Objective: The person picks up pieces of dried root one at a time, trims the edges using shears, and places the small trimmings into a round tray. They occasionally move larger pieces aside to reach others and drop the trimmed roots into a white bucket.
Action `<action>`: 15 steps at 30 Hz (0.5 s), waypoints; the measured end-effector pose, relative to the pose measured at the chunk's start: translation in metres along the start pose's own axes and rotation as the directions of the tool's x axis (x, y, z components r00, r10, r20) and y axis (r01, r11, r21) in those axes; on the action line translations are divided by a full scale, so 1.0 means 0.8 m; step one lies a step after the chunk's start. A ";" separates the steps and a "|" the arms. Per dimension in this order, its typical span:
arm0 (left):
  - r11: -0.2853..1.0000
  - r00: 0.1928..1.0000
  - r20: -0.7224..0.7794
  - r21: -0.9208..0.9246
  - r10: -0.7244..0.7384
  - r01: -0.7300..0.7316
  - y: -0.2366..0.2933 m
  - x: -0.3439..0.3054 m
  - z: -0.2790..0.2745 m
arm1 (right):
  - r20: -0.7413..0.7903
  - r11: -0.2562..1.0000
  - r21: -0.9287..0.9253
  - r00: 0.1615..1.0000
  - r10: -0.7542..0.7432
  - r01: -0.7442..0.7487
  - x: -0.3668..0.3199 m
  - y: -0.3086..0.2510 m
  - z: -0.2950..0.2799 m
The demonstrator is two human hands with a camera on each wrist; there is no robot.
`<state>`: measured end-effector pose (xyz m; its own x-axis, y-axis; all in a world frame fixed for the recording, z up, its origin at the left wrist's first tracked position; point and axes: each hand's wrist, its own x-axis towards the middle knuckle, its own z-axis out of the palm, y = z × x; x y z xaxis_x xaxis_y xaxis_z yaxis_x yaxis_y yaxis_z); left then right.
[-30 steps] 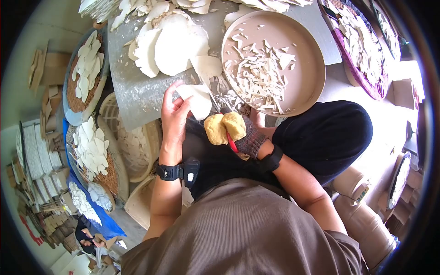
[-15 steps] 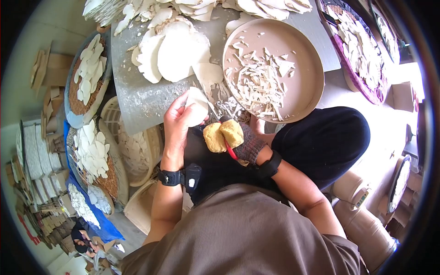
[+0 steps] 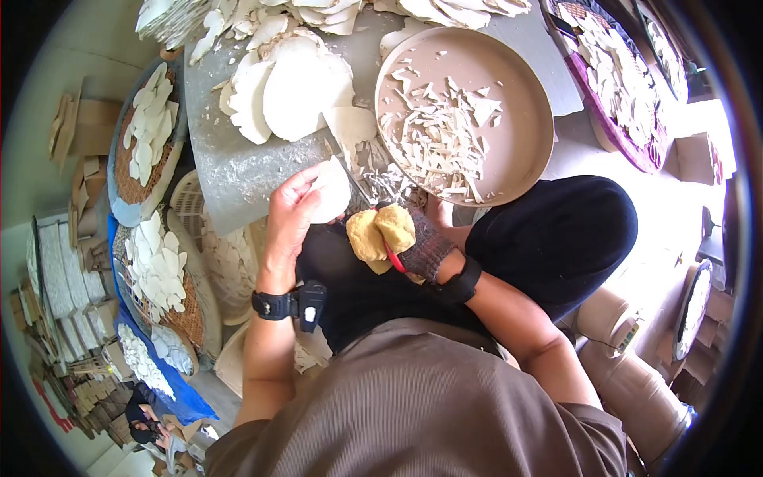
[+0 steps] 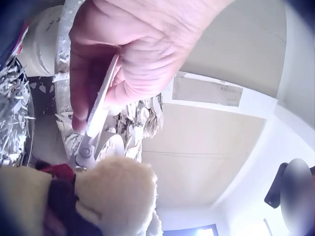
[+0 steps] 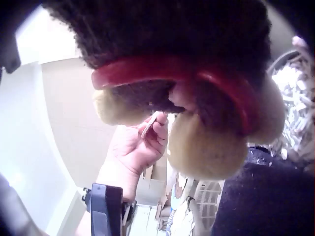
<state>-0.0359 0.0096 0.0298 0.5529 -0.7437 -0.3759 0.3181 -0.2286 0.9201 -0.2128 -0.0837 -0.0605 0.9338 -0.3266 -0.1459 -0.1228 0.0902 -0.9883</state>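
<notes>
My bare left hand (image 3: 288,222) pinches a thin white slice (image 3: 332,191) between thumb and fingers; in the left wrist view the slice (image 4: 100,110) shows nearly edge-on, beside the scissors' pivot (image 4: 85,152). A dark knitted glove covers part of my right hand (image 3: 427,250), which grips scissors by their red handles (image 3: 393,258). Yellow spongy padding (image 3: 366,236) surrounds the gloved fingers. From the right wrist, the red handles (image 5: 142,69) curve around the fingers, with my left hand (image 5: 135,150) beyond. Whether the blades touch the slice, I cannot tell.
A round pan (image 3: 524,131) with white trimmings rests at the right of the metal table (image 3: 226,175). Large white slices (image 3: 306,87) lie behind my left hand. Baskets of slices (image 3: 155,258) stand at left, and a purple-edged tray (image 3: 648,151) at far right.
My left hand has moved slightly left, and the slice has turned from lying broad and sideways to standing more upright. The right hand keeps its grip, shifted a little left.
</notes>
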 end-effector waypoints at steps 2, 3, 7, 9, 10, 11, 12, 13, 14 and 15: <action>0.991 0.992 0.089 0.111 -0.085 0.075 0.012 0.002 -0.012 | 0.032 0.980 -0.164 0.994 -0.109 0.113 -0.003 -0.001 -0.001; 0.969 0.974 0.144 0.202 -0.173 0.142 0.027 0.006 -0.024 | -0.014 0.970 -0.167 0.984 -0.180 0.175 -0.003 0.004 0.000; 0.683 0.864 0.307 0.728 -0.399 0.057 0.107 0.056 -0.040 | -0.025 0.796 0.604 0.999 -0.042 0.049 -0.018 -0.037 0.000; 0.874 0.866 0.498 0.400 0.047 -0.277 0.133 0.063 0.027 | 0.076 0.781 0.623 0.997 -0.012 -0.038 -0.024 -0.095 -0.007; 0.950 0.785 0.594 0.103 0.179 -0.294 0.148 0.059 0.068 | 0.091 0.936 0.343 0.988 -0.123 0.084 -0.023 -0.117 -0.008; 0.943 0.682 0.651 -0.212 0.333 -0.258 0.163 0.051 0.102 | 0.105 0.972 0.072 0.967 -0.230 0.224 -0.021 -0.139 -0.010; 0.916 0.641 0.657 -0.244 0.397 -0.318 0.176 0.043 0.123 | 0.126 0.967 0.010 0.959 -0.253 0.254 -0.022 -0.140 -0.011; 0.914 0.611 0.693 -0.189 0.383 -0.358 0.179 0.050 0.125 | 0.136 0.958 -0.069 0.954 -0.268 0.279 -0.025 -0.140 -0.009; 0.903 0.694 0.640 0.002 0.329 -0.430 0.169 0.062 0.117 | 0.222 0.908 0.415 0.974 -0.032 -0.064 -0.028 -0.139 -0.010; 0.762 0.786 0.558 0.378 0.266 -0.526 0.152 0.082 0.104 | 0.225 0.831 0.544 0.974 -0.013 -0.115 -0.031 -0.141 -0.011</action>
<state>-0.0253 -0.1191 0.1265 0.0894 -0.9959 0.0108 -0.3391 -0.0203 0.9405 -0.2254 -0.0939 0.0540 0.9870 -0.1079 -0.1194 -0.0262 0.6246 -0.7805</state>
